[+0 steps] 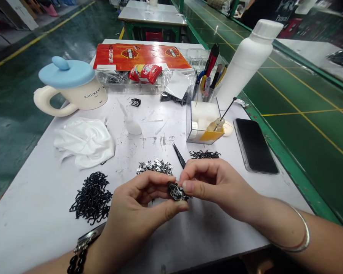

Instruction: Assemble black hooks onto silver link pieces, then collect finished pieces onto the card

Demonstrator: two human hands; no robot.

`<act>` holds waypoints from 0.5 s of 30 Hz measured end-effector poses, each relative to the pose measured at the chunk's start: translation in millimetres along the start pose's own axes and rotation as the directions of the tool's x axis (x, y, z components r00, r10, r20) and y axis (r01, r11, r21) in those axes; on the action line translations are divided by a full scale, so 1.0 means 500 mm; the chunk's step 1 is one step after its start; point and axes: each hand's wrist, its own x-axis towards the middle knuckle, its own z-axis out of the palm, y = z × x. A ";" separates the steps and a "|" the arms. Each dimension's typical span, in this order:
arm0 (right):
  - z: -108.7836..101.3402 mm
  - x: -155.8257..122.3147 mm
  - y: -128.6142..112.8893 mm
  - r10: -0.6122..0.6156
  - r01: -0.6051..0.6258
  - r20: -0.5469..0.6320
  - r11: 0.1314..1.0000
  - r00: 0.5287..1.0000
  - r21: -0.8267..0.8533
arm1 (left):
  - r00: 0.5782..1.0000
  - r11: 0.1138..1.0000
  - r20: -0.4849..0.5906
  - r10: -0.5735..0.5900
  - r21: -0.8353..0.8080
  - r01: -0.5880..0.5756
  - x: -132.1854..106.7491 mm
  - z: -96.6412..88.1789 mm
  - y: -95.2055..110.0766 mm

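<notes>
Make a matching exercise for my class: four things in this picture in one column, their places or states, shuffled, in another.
1 mug
2 phone
3 white cloth
4 small black-and-silver part

A pinched between left hand and right hand
B crumpled, left side
C flat, dark screen up, right side
D blue lid on, far left

Pairs: 1-D, 2-C, 3-B, 4-A

We pinch a small black-and-silver piece between left hand and right hand, just above the table.

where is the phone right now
In the head view, the black phone lies flat on the right, beside the clear box and beyond the right hand.
</notes>
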 end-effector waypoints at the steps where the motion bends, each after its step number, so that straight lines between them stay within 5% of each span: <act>1: -0.001 -0.001 0.000 -0.003 0.003 -0.005 1.000 1.000 -0.023 | 1.000 1.000 -0.025 0.000 -0.020 -0.001 -0.002 0.003 0.000; 15: 0.003 -0.007 0.000 -0.144 0.123 -0.071 0.963 0.987 -0.238 | 0.995 0.999 -0.089 0.045 -0.019 -0.047 -0.008 0.009 -0.004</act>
